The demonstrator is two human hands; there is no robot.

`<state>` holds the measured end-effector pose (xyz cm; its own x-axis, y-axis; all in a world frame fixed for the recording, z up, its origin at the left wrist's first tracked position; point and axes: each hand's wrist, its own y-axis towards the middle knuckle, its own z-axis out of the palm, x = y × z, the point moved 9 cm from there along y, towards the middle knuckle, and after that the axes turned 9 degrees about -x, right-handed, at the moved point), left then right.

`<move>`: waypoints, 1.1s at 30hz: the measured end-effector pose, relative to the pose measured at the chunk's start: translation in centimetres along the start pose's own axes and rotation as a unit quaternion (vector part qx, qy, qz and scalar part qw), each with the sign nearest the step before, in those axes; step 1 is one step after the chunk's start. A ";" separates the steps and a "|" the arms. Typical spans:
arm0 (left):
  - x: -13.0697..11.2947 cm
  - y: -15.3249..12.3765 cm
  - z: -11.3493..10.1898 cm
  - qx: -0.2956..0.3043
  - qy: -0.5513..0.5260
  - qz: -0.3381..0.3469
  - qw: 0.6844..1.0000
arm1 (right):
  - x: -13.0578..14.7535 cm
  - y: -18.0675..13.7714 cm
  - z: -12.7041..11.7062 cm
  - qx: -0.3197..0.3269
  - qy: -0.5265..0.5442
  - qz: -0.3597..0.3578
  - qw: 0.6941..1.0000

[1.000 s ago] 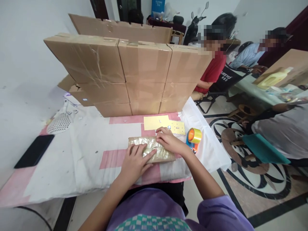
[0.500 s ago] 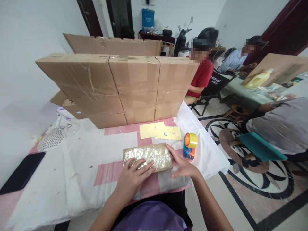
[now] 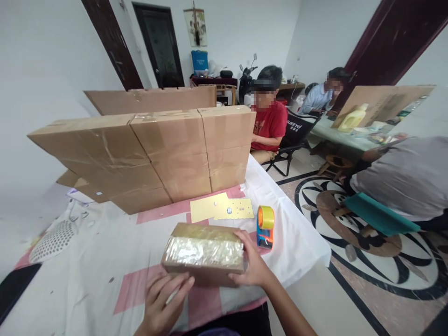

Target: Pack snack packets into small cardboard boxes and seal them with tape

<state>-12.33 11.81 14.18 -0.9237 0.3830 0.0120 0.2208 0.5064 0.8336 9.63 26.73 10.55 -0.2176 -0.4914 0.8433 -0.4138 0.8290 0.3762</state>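
A small brown cardboard box (image 3: 203, 252) with shiny clear tape along its upper face is tilted above the table's near part. My right hand (image 3: 252, 262) grips its right end, fingers on the far side and thumb on the near one. My left hand (image 3: 164, 296) is at the box's near left edge, fingers loosely bent and apart; whether the fingertips touch the cardboard I cannot tell. Right of the box stands a blue and orange tape dispenser (image 3: 260, 239) carrying a yellow tape roll (image 3: 268, 217). Yellow paper sheets (image 3: 206, 208) lie beyond the box.
A wall of taped cardboard boxes (image 3: 171, 154) rises along the table's far side. On the left lie a white perforated paddle (image 3: 56, 240) and a black flat object (image 3: 16, 289). A person in red (image 3: 271, 123) sits behind the table; others sit at another table on the right.
The box has been tipped up, showing its near side. My right hand has closed on its right end, and my left hand has slid off its top toward me. The view has shifted.
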 end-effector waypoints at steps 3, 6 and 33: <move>0.3 -0.6 2.2 0.009 -0.009 -0.025 1.000 | 0.7 -0.1 -6.0 -0.151 -0.001 -0.012 0.988; -0.4 -1.8 7.0 0.150 -0.029 -0.030 0.988 | 2.1 0.4 -14.1 -0.316 -0.058 -0.012 0.947; 8.2 -9.2 9.2 0.155 -0.156 -0.349 0.911 | -15.1 18.6 -21.5 -0.398 -0.264 0.125 0.870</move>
<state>-19.01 17.39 1.53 -0.7494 0.0606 -0.6593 -0.2643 0.8856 0.3819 24.23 55.29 13.11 -0.6760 -0.1494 0.7216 0.4017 0.7463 0.5308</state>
